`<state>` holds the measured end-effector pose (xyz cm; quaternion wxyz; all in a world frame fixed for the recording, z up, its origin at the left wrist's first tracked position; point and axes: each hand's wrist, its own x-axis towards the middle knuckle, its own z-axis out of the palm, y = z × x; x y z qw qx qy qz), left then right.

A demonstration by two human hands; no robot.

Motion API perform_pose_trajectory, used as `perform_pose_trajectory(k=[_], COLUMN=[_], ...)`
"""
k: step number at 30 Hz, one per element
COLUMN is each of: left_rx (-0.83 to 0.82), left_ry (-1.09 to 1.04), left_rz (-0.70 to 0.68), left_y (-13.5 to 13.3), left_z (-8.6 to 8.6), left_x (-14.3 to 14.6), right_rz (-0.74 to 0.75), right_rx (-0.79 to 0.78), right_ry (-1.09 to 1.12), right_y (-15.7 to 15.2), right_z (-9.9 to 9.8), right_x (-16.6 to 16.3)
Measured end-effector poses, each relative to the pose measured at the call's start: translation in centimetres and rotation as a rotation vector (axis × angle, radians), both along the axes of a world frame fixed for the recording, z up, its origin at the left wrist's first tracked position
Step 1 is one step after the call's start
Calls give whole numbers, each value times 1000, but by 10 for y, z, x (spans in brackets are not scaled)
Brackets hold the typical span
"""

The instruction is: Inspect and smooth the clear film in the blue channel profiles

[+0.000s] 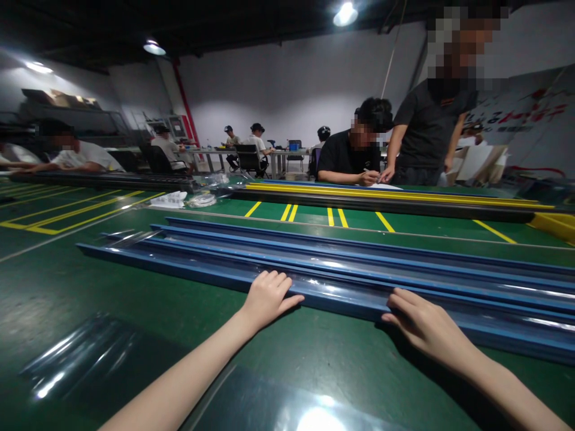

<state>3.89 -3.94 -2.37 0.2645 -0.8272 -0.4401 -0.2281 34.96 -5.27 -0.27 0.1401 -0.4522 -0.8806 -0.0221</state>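
A long blue channel-shaped profile (179, 267) lies slantwise across the green table, with shiny clear film in its trough. My left hand (268, 299) has its fingers hooked over the near rim, while the thumb points right along the outer side. Farther right, my right hand (420, 320) pinches the same rim, fingers inside and thumb against the outer face. Right behind it lie more blue profiles (287, 245), parallel and close together. Bits of clear film (135, 237) stick out at their left ends.
Loose clear plastic sheets (85, 353) lie on the green table (193, 323) before me. Beyond are yellow strips (381, 194), a black profile (359, 206) and crumpled clear plastic (202, 200). Across the table one person (344, 155) sits and another (431, 126) stands; several others sit farther back.
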Motion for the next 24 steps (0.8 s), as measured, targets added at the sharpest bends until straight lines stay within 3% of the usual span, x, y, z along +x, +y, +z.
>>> perform_pose_trajectory(k=[24], left_rx=[-28], left_ry=[-15], left_rz=[3], left_y=[0], left_z=[-3], left_x=[0], right_rz=[-11], right_rx=[6], right_ry=[1], right_y=[1], right_z=[-4], right_x=[1])
